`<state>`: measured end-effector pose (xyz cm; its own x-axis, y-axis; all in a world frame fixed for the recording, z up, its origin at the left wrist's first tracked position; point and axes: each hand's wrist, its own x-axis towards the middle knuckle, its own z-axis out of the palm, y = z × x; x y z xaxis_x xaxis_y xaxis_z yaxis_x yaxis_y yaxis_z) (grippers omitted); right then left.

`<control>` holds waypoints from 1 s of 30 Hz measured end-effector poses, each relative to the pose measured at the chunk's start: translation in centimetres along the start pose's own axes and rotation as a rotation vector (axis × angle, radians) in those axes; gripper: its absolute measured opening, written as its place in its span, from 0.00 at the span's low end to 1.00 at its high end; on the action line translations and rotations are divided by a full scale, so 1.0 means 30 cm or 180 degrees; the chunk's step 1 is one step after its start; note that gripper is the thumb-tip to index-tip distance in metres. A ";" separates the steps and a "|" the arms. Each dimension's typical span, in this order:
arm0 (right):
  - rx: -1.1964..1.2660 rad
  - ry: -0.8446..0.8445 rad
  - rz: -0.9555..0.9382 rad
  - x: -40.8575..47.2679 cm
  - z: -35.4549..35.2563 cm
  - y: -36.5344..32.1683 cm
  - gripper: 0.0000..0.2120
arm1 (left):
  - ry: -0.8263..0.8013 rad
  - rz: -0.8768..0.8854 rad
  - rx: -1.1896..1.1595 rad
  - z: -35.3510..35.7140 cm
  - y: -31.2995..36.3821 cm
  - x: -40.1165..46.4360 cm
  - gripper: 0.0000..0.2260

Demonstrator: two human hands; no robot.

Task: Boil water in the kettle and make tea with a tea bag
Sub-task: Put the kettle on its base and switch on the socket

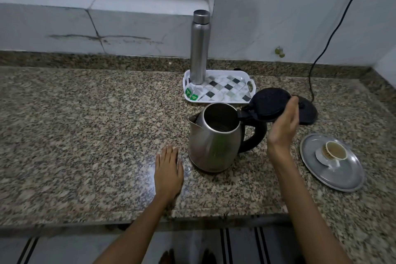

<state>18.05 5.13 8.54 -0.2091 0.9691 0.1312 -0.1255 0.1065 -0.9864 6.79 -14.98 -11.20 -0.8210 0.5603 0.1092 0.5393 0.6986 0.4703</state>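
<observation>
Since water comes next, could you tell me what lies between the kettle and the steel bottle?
Only bare granite counter and the tray's near rim separate kettle from bottle, per the head view.

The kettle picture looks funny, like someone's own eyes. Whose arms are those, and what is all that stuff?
A camera worn on a person's head took it, looking down at a stone counter. The left hand lies flat on the counter. The right hand touches the open black lid of the steel kettle. Behind is a tray with a steel bottle and green-tagged tea bags. On the right, a cup lies tipped on a metal plate. The kettle's base sits behind the right hand.
</observation>
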 end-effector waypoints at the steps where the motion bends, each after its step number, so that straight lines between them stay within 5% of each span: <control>1: -0.0052 -0.0089 -0.0094 0.006 0.022 -0.019 0.24 | 0.0018 -0.0013 0.0006 0.002 -0.001 0.000 0.21; 5: -0.0952 -0.1089 -0.1148 -0.005 0.086 -0.059 0.18 | 0.0030 -0.0020 0.0000 0.009 -0.006 -0.001 0.21; 8: -0.1995 -0.2325 -0.1448 -0.031 0.118 -0.053 0.22 | 0.0049 -0.0024 -0.0001 0.014 -0.012 0.000 0.20; 10: -0.2828 -0.2686 -0.1755 -0.050 0.136 -0.027 0.24 | 0.0054 -0.0014 -0.0027 0.017 -0.012 0.001 0.20; 12: -0.3234 -0.2692 -0.1958 -0.065 0.149 -0.008 0.23 | 0.0041 -0.0013 -0.0038 0.019 -0.014 0.003 0.20; 15: -0.2814 -0.2463 -0.1748 -0.059 0.161 0.000 0.15 | 0.0030 -0.0004 -0.0034 0.021 -0.016 0.004 0.20; 26: -0.2881 -0.2135 -0.1636 -0.083 0.198 0.011 0.19 | 0.0023 0.0011 -0.0096 0.011 -0.011 0.001 0.20; 30: -0.2381 -0.2414 -0.1233 -0.034 0.172 -0.005 0.15 | 0.0011 0.0016 -0.0124 0.001 -0.009 0.001 0.20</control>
<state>13.28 2.98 9.07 -0.8480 0.4839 0.2160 0.2485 0.7231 -0.6444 6.63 -15.13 -11.34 -0.8190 0.5623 0.1146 0.5358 0.6778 0.5036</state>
